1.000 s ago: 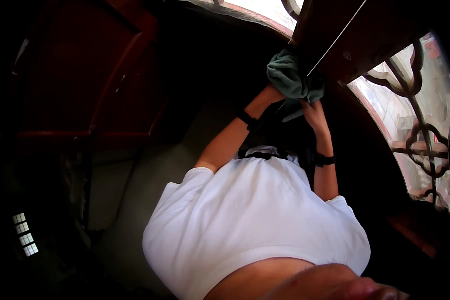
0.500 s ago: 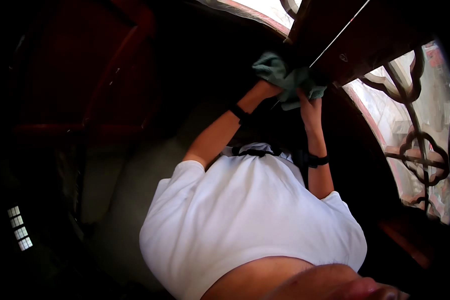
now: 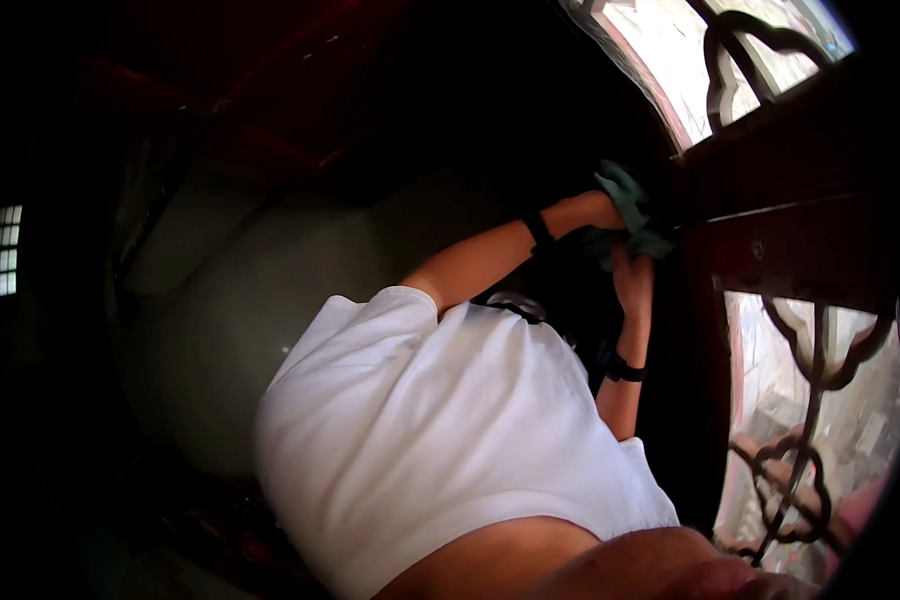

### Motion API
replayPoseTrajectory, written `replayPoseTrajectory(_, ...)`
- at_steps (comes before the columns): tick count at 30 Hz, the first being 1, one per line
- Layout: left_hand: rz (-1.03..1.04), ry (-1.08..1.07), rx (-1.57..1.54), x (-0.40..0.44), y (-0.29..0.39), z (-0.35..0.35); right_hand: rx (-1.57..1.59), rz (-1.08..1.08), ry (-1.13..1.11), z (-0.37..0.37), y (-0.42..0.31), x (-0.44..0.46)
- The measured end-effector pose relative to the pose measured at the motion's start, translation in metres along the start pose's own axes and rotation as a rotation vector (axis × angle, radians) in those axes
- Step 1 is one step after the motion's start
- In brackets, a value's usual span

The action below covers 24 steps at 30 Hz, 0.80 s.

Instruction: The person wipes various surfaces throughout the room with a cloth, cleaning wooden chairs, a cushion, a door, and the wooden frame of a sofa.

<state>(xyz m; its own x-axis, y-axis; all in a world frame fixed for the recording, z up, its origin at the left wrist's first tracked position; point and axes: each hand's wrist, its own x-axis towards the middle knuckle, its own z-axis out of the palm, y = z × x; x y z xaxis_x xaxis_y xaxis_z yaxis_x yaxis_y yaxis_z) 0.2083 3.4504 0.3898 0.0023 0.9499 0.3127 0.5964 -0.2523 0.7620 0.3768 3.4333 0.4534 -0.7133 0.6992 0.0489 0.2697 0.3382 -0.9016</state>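
Note:
A grey-green cloth (image 3: 628, 197) is bunched up in front of a dark red wooden door or window frame. My left hand (image 3: 598, 209) reaches across from the left and is closed on the upper part of the cloth. Just below it, my right hand (image 3: 632, 278) holds the lower part. The fingers of both hands are partly covered by the cloth and by shadow. Whether the cloth touches the wood is too dark to tell. Each wrist wears a black band.
To the right, the dark red crosspiece (image 3: 800, 245) carries a thin pale line. Curved lattice (image 3: 818, 375) stands before bright panes above and below it. Red woodwork (image 3: 270, 75) is at the upper left, a greyish floor (image 3: 230, 330) below it, and a small barred window (image 3: 6, 250) far left.
The view has turned, so the frame and lattice sit differently at the right. Both hands, still on the cloth, appear lower and farther right, and the cloth's folds have shifted.

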Motion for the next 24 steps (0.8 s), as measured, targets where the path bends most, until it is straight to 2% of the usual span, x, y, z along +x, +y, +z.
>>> replayPoseTrajectory(1,-0.028,0.051,0.004,-0.001,0.002,-0.008,-0.004,-0.013,-0.022,-0.003,-0.002,0.001)
replayPoseTrajectory(3,-0.053,0.192,0.032,-0.001,0.014,-0.030,-0.157,-0.229,0.087,-0.002,-0.009,0.008)
replayPoseTrajectory(6,-0.102,0.361,0.081,0.005,0.030,-0.058,0.014,-0.109,0.060,-0.007,-0.017,0.022)
replayPoseTrajectory(7,-0.112,0.395,0.097,0.008,0.025,-0.061,0.243,-0.015,0.045,-0.001,-0.004,0.029)
replayPoseTrajectory(8,-0.126,0.406,0.111,0.010,0.019,-0.061,0.239,-0.020,0.032,0.008,0.006,0.039)
replayPoseTrajectory(10,-0.154,0.354,0.119,0.008,-0.020,-0.043,0.083,-0.086,0.073,0.027,0.021,0.057)
replayPoseTrajectory(12,-0.189,0.298,0.122,0.006,-0.047,-0.035,0.073,-0.026,0.069,0.043,0.033,0.067)
replayPoseTrajectory(14,-0.219,0.339,0.154,0.011,-0.062,-0.043,0.079,-0.028,-0.006,0.051,0.044,0.074)
replayPoseTrajectory(18,-0.284,0.468,0.304,0.048,-0.082,-0.094,0.047,-0.017,-0.011,0.043,-0.003,0.101)
replayPoseTrajectory(20,-0.308,0.478,0.355,0.064,-0.103,-0.110,0.062,-0.110,0.036,0.053,-0.005,0.119)
replayPoseTrajectory(22,-0.309,0.481,0.376,0.069,-0.134,-0.105,0.129,-0.106,-0.007,0.066,0.007,0.131)
replayPoseTrajectory(23,-0.267,0.527,0.366,0.061,-0.159,-0.091,0.224,-0.022,-0.056,0.075,0.014,0.137)
replayPoseTrajectory(24,-0.223,0.572,0.358,0.053,-0.176,-0.082,0.215,-0.008,-0.021,0.081,0.022,0.137)
